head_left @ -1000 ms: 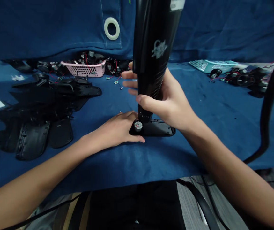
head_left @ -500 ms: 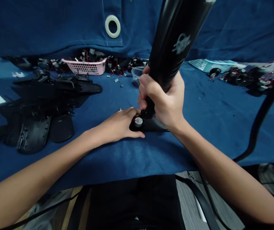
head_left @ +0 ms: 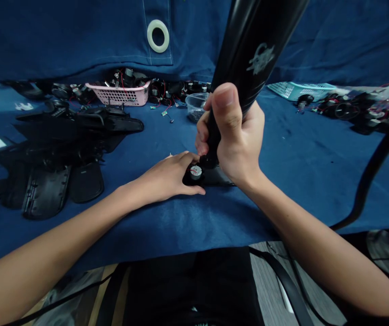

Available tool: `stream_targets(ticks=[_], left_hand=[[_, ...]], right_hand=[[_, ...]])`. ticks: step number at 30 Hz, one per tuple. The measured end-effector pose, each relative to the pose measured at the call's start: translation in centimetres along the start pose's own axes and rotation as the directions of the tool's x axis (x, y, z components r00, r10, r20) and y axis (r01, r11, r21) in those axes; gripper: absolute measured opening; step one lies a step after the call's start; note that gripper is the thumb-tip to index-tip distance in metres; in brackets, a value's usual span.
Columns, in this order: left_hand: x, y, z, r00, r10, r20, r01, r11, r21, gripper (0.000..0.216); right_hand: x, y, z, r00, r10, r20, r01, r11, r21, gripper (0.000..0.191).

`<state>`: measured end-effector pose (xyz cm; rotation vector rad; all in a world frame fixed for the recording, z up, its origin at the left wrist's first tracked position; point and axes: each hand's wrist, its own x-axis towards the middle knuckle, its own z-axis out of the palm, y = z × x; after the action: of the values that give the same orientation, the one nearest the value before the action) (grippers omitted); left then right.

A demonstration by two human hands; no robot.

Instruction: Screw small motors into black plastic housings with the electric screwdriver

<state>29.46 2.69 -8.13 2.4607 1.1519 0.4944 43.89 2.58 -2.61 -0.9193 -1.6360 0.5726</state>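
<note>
My right hand grips a thick black electric screwdriver, its upper end leaning right and out of view at the top. Its lower end stands on a black plastic housing, and the very tip is hidden. My right thumb is raised and lies along the tool's near side. From the left, my left hand spans the housing's end between thumb and fingers, holding it against the blue cloth. Between that thumb and forefinger shows a small round silver motor with a red wire.
Black plastic shells lie piled at left. Behind are a pink basket of wired parts, a clear tub of small dark pieces and a teal basket. A black cable hangs at right. Blue cloth hangs across the back.
My right thumb has lifted from around the screwdriver and now points upward. The left hand, housing and motor keep their places; the view has shifted slightly.
</note>
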Motion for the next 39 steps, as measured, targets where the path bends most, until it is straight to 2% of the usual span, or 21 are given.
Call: stream_targets(ticks=[4, 12, 16, 22, 29, 34, 39], left_hand=[[0.0, -0.19, 0.19, 1.0, 0.004, -0.013, -0.003, 1.0, 0.016, 0.069], [-0.04, -0.03, 0.16, 1.0, -0.02, 0.001, 0.02, 1.0, 0.02, 0.069], [-0.05, -0.03, 0.1, 1.0, -0.019, 0.0, 0.019, 1.0, 0.0, 0.067], [-0.07, -0.1, 0.06, 1.0, 0.012, -0.01, -0.012, 1.0, -0.01, 0.064], [-0.01, -0.1, 0.2, 1.0, 0.023, -0.011, -0.023, 0.999, 0.029, 0.066], [-0.05, -0.19, 0.16, 0.999, 0.031, -0.013, -0.03, 0.999, 0.025, 0.066], [0.01, -0.13, 0.06, 0.999, 0.039, -0.008, -0.039, 0.999, 0.034, 0.067]], right_hand=[[-0.02, -0.05, -0.03, 1.0, 0.003, 0.025, -0.001, 0.997, -0.079, 0.055], [-0.02, -0.11, 0.12, 1.0, 0.011, 0.021, -0.011, 1.0, -0.026, 0.063], [0.02, -0.03, 0.22, 1.0, 0.022, 0.013, -0.021, 0.999, -0.028, 0.059], [0.14, 0.34, 0.12, 0.999, -0.043, 0.001, 0.043, 0.998, 0.037, 0.052], [0.08, 0.42, 0.14, 1.0, 0.0, 0.004, 0.0, 1.0, -0.013, 0.054], [0.09, 0.58, 0.17, 1.0, -0.014, 0.004, 0.014, 1.0, 0.014, 0.051], [0.14, 0.47, 0.17, 0.999, 0.041, -0.008, -0.04, 0.998, 0.054, 0.049]])
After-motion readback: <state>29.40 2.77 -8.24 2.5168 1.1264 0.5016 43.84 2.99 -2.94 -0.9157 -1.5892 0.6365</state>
